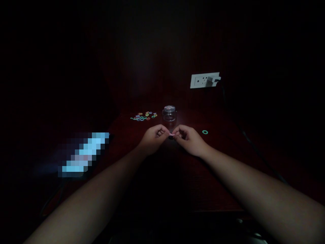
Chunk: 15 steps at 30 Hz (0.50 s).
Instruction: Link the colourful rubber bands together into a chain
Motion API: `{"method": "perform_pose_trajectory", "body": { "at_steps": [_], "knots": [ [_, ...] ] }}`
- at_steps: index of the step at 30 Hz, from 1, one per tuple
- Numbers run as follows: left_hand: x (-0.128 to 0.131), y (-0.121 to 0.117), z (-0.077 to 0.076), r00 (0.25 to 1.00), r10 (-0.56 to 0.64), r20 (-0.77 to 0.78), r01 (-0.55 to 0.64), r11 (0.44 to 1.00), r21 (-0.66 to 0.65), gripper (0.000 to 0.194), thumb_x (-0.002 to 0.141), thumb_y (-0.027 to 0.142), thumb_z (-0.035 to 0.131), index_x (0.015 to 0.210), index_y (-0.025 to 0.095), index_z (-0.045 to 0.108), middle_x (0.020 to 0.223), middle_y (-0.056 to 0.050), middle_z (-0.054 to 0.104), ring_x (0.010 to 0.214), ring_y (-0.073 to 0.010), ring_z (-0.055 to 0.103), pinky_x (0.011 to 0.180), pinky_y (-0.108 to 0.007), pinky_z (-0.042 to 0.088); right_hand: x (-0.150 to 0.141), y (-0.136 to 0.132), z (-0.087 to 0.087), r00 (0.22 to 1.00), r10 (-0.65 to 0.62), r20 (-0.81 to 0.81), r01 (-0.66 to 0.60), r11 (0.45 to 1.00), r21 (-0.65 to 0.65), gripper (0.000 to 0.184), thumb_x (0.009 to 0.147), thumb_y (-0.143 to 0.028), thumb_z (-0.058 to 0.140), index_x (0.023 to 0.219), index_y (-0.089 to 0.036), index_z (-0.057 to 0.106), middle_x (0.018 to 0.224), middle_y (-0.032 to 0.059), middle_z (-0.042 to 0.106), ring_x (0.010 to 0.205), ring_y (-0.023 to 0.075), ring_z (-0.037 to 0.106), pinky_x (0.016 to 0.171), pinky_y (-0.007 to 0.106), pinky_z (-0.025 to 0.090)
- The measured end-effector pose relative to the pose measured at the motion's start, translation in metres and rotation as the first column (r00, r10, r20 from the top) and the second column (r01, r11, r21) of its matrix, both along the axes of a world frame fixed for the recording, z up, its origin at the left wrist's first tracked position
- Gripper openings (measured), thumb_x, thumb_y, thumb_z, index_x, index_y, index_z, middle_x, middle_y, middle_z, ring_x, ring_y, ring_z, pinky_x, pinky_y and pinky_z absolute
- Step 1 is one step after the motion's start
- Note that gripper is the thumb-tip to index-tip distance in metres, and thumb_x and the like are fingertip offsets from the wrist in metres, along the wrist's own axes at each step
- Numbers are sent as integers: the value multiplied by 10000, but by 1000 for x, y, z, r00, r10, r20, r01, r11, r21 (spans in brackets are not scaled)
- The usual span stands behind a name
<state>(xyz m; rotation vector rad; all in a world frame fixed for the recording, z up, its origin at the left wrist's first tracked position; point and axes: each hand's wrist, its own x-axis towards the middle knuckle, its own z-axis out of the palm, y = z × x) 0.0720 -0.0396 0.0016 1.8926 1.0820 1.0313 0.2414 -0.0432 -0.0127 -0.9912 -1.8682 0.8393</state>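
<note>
Between my two hands, in front of the jar, is a small pink band, which looks like a hair tie. My left hand pinches its left end with thumb and forefinger. The right end is pinched by my right hand in the same way. A clear lidded jar stands upright just beyond my fingertips. Left of the jar lies a loose scatter of colourful hair ties. One green ring lies apart, to the right of my right hand. Something dark under the pink band is too dim to make out.
The dark red table is poorly lit. A blurred, glowing screen lies at the left, with a cable near it. On the back wall is a white socket panel with a plug. A dark cable runs along the right side.
</note>
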Motion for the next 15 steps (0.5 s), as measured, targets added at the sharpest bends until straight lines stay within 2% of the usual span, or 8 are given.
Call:
{"method": "perform_pose_trajectory", "body": {
  "at_steps": [11, 15],
  "knots": [
    [0, 3, -4, 1000, -10, 1, 10, 1000, 21, 131, 750, 257, 525, 766, 130, 556, 625, 15, 517, 508, -54, 423, 460, -165, 321, 0, 2, -1, 999, -32, 12, 32, 999, 24, 108, 724, -240, 528, 777, -152, 561, 641, -5, 524, 535, 81, 426, 505, 213, 330],
    [-1, 5, -7, 998, -27, 49, 25, 999, 45, 142, 722, 206, 546, 844, 134, 548, 689, 3, 536, 565, -59, 453, 495, -164, 343, 0, 1, -1, 999, -35, 12, 34, 999, 41, 109, 728, -256, 529, 749, -153, 557, 616, -18, 495, 524, 77, 398, 499, 211, 315]
  ]
}}
